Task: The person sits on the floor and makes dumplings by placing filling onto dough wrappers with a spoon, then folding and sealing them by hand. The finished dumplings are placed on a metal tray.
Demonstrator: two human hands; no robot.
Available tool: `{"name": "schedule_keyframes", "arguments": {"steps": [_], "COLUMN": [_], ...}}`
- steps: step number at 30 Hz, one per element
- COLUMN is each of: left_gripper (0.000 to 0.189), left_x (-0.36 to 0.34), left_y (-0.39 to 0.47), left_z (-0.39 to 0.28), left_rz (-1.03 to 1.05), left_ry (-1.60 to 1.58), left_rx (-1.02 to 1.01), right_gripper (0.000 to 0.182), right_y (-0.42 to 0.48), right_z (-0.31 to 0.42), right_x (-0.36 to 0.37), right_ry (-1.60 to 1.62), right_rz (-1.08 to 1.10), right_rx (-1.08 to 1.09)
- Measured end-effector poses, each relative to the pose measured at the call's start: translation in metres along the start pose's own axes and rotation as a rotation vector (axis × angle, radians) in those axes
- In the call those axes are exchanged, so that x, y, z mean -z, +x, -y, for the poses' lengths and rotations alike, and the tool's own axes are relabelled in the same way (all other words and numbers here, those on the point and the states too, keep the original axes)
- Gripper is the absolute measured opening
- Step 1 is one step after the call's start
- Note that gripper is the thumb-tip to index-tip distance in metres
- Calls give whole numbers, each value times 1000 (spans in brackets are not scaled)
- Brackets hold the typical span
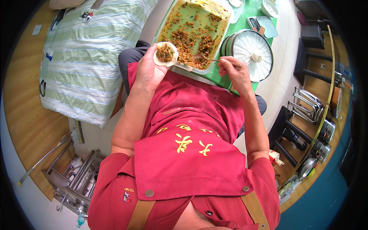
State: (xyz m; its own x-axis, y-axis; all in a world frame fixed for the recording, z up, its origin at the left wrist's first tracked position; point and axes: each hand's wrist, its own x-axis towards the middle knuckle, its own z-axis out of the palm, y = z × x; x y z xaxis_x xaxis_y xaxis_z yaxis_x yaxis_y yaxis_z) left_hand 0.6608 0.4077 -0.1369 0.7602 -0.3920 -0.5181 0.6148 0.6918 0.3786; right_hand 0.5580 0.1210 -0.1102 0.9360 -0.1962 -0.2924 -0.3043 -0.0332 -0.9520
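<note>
In my left hand rests a round dough wrapper, with a mound of minced filling at its centre. My right hand grips the handle of a metal spoon, whose bowl end dips into the filling at the near right of a plastic tub. Loose minced filling lies mostly in the tub's near half, with smears and scraps farther back. Close beyond my right hand, one shaped dough piece sits on a white woven steamer mat atop round stacked trays.
The tub and stack stand on a green table. A kitchen scale and a white bowl are at its far right. A bed with a striped cover is on the left; folded metal chairs stand on the right.
</note>
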Motion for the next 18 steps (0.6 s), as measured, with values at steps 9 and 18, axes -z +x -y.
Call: {"name": "schedule_keyframes", "arguments": {"steps": [9,18], "left_gripper": [37,38], "left_x": [0,-3], "left_y": [0,3], "left_z": [5,5], "left_rz": [28,-8], "left_ry": [3,15], "left_rx": [12,3], "right_gripper": [18,19], "right_y": [-8,-4], "right_z": [16,-5], "right_x": [-3,23], "right_ry": [-226,420], "right_rz": [109,-138], "right_rx": [31,-180]}}
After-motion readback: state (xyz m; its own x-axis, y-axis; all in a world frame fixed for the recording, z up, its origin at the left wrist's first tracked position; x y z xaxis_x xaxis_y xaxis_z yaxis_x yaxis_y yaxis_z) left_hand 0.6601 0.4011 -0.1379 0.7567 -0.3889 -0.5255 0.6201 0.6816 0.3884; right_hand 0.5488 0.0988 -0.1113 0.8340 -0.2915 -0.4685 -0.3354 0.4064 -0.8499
